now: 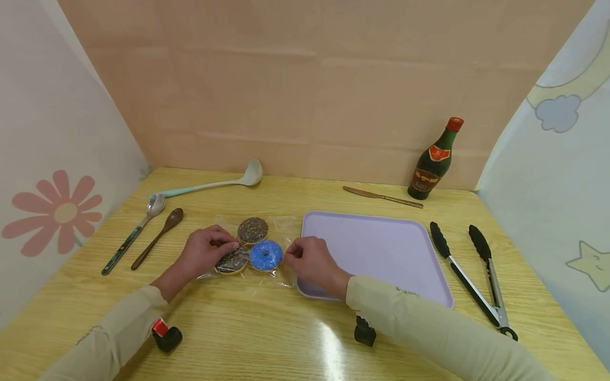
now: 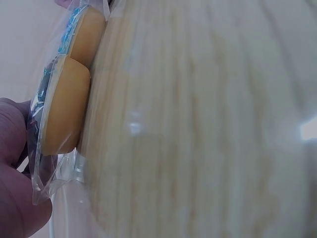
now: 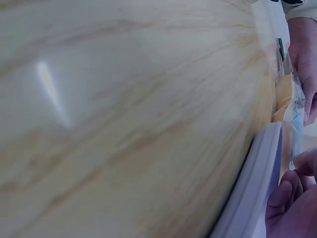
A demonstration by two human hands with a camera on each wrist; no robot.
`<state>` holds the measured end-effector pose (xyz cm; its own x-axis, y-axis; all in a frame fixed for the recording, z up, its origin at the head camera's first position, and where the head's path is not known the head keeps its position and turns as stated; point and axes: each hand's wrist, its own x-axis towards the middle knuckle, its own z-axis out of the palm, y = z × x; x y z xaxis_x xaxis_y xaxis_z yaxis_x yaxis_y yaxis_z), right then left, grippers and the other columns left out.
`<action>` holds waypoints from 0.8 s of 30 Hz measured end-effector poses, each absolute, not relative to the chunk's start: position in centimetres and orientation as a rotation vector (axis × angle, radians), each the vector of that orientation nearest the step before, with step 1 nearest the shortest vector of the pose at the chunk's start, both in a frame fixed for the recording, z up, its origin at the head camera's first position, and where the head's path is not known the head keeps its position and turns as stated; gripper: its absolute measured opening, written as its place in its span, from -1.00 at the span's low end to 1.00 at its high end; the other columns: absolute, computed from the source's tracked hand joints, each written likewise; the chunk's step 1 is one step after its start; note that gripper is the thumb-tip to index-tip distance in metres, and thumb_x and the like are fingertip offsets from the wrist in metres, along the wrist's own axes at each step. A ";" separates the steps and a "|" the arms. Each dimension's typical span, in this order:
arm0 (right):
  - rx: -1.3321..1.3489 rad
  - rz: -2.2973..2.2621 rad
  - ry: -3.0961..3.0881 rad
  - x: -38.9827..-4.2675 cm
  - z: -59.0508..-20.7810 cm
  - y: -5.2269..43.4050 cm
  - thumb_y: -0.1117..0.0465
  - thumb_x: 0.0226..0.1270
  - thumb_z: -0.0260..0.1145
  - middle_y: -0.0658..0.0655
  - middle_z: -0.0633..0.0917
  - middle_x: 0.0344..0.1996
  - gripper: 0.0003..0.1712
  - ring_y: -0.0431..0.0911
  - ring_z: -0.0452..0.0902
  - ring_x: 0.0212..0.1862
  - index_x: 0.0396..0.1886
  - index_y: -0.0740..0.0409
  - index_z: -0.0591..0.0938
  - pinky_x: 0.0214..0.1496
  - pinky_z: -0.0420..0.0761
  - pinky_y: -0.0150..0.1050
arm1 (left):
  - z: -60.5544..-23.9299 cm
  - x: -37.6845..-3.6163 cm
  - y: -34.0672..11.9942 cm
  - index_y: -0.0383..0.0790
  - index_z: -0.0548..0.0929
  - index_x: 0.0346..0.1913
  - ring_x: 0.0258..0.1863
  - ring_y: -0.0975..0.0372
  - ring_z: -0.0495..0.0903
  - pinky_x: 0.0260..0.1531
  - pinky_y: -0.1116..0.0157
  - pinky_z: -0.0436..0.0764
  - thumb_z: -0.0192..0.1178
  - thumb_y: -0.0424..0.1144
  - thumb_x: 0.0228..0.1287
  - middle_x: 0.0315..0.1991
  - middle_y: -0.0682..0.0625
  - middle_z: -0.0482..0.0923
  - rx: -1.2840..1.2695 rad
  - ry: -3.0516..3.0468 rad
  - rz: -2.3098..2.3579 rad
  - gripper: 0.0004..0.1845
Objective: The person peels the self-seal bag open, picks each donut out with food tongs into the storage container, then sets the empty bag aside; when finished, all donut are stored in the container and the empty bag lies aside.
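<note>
Clear plastic bag (image 1: 281, 225) of doughnuts (image 1: 265, 255) lies left of the lilac tray (image 1: 376, 248); I see left hand (image 1: 204, 251) and right hand (image 1: 314, 260) pinching opposite sides, presumably to steady it.

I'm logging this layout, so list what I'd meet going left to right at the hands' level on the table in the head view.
Silver spoon with a green patterned handle → brown wooden spoon → left hand → round blue-iced donut → right hand → pale purple rectangular tray → metal tongs with black tips.
</note>
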<state>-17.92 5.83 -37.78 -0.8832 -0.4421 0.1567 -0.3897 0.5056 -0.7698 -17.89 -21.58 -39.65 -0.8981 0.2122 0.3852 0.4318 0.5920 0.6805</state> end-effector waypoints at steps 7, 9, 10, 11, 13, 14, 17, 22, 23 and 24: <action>-0.732 -1.351 2.729 -17.9 -38.3 6.8 0.28 0.23 0.29 -0.11 0.59 -0.56 -0.91 -0.23 0.46 -0.48 -0.47 0.12 0.65 -0.38 0.51 -0.30 | -39.6 -17.9 -21.4 -0.25 0.76 -0.36 -0.46 0.25 0.54 -0.47 0.33 0.53 0.33 -0.42 0.14 -0.42 0.07 0.55 -0.531 -2.561 -1.184 -0.96; -0.719 -1.360 2.736 -18.0 -38.5 7.0 0.28 0.23 0.29 -0.11 0.59 -0.57 -0.90 -0.23 0.47 -0.48 -0.48 0.12 0.65 -0.38 0.51 -0.30 | -39.6 -17.9 -21.5 -0.25 0.76 -0.36 -0.46 0.25 0.55 -0.47 0.33 0.53 0.33 -0.41 0.14 -0.42 0.07 0.55 -0.530 -2.563 -1.181 -0.96; -0.704 -1.365 2.740 -18.0 -38.5 7.1 0.28 0.23 0.30 -0.11 0.59 -0.57 -0.90 -0.23 0.47 -0.48 -0.48 0.11 0.65 -0.38 0.51 -0.31 | -39.6 -17.9 -21.5 -0.25 0.76 -0.36 -0.46 0.24 0.55 -0.47 0.34 0.53 0.33 -0.41 0.15 -0.42 0.07 0.55 -0.528 -2.563 -1.183 -0.96; -0.698 -1.367 2.741 -18.0 -38.6 7.2 0.28 0.23 0.31 -0.11 0.59 -0.57 -0.90 -0.23 0.47 -0.48 -0.49 0.11 0.65 -0.38 0.51 -0.30 | -39.6 -17.8 -21.5 -0.24 0.76 -0.35 -0.46 0.24 0.55 -0.47 0.34 0.53 0.33 -0.41 0.15 -0.42 0.07 0.55 -0.526 -2.564 -1.187 -0.96; -0.682 -1.368 2.754 -18.0 -38.7 7.4 0.29 0.22 0.31 -0.11 0.59 -0.57 -0.90 -0.22 0.47 -0.48 -0.49 0.12 0.65 -0.39 0.51 -0.31 | -39.6 -17.8 -21.6 -0.24 0.76 -0.35 -0.45 0.24 0.55 -0.46 0.34 0.53 0.33 -0.40 0.15 -0.41 0.07 0.55 -0.527 -2.563 -1.194 -0.96; -0.672 -1.367 2.760 -18.0 -38.7 7.5 0.29 0.22 0.31 -0.11 0.59 -0.58 -0.89 -0.22 0.47 -0.48 -0.50 0.12 0.65 -0.39 0.51 -0.30 | -39.6 -17.8 -21.6 -0.24 0.76 -0.35 -0.45 0.24 0.55 -0.47 0.35 0.53 0.33 -0.39 0.15 -0.41 0.07 0.55 -0.524 -2.563 -1.199 -0.96; -0.642 -1.367 2.771 -18.0 -38.8 7.7 0.30 0.20 0.30 -0.10 0.58 -0.58 -0.90 -0.20 0.46 -0.47 -0.51 0.12 0.65 -0.40 0.51 -0.30 | -39.6 -17.8 -21.6 -0.23 0.76 -0.34 -0.45 0.24 0.55 -0.47 0.35 0.52 0.33 -0.38 0.16 -0.41 0.07 0.55 -0.528 -2.561 -1.203 -0.96; -0.610 -1.353 2.794 -18.1 -38.8 8.2 0.32 0.16 0.28 -0.10 0.58 -0.59 -0.90 -0.20 0.45 -0.47 -0.52 0.11 0.65 -0.38 0.50 -0.29 | -39.8 -18.0 -21.7 -0.24 0.76 -0.36 -0.47 0.25 0.55 -0.48 0.35 0.52 0.33 -0.40 0.15 -0.41 0.08 0.55 -0.543 -2.549 -1.201 -0.96; -0.605 -1.349 2.798 -18.1 -38.7 8.3 0.32 0.16 0.28 -0.10 0.58 -0.59 -0.90 -0.19 0.45 -0.47 -0.52 0.11 0.65 -0.38 0.50 -0.29 | -39.9 -18.0 -21.7 -0.24 0.76 -0.36 -0.47 0.25 0.55 -0.48 0.35 0.52 0.33 -0.40 0.15 -0.41 0.08 0.55 -0.545 -2.546 -1.204 -0.97; -0.599 -1.347 2.801 -18.1 -38.6 8.4 0.32 0.16 0.28 -0.10 0.58 -0.59 -0.89 -0.19 0.45 -0.47 -0.53 0.11 0.65 -0.38 0.50 -0.28 | -39.9 -18.0 -21.7 -0.24 0.76 -0.36 -0.47 0.26 0.55 -0.48 0.35 0.52 0.33 -0.40 0.15 -0.41 0.08 0.55 -0.547 -2.544 -1.209 -0.97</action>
